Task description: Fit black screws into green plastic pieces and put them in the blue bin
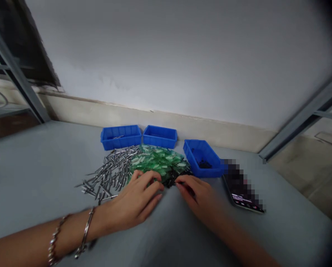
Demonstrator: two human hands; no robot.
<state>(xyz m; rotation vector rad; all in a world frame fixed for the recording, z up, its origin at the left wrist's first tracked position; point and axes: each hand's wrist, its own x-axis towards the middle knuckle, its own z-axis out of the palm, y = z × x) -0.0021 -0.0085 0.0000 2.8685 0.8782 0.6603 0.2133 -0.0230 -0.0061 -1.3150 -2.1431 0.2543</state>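
A heap of green translucent pieces lies mid-table, with small black parts at its near right edge. Metal rods are scattered to its left. My left hand rests at the heap's near edge, fingers bent and apart, with nothing visible in them. Beside the black parts, my right hand has its thumb and forefinger pinched together; whatever may be between the tips is too small to name.
Behind the heap stand a blue bin holding a few rods and a second blue bin. A third blue bin at the right holds black parts. A phone lies right of my right hand. Metal posts flank the grey table.
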